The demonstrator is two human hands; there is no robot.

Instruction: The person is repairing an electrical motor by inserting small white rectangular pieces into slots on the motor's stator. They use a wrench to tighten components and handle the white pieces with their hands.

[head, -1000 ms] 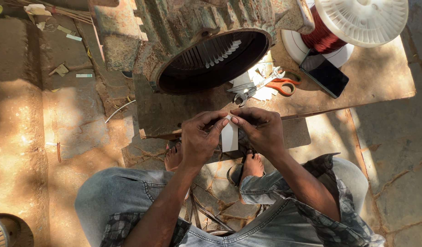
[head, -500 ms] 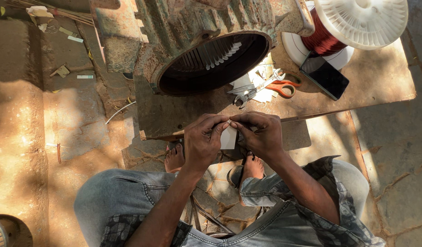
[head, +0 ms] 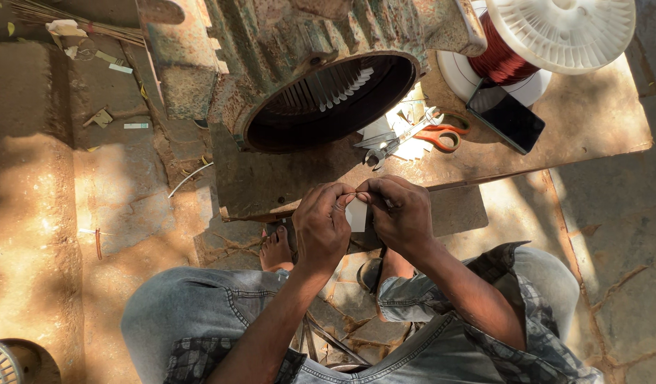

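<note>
Fingers (head: 342, 203) pinched on paper slip (head: 356, 215)

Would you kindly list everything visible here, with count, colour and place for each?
paper slip: one, white, pinched between both hands
motor housing: one, rusty green, on the board, open end toward the person
board: one, brown, under the housing
wire spool: one, white with red wire, top right
phone: one, black, beside the spool
scissors: one, orange-handled, before the housing
paper scraps: several, white, under the scissors
left hand: on the slip
right hand: on the slip
</note>
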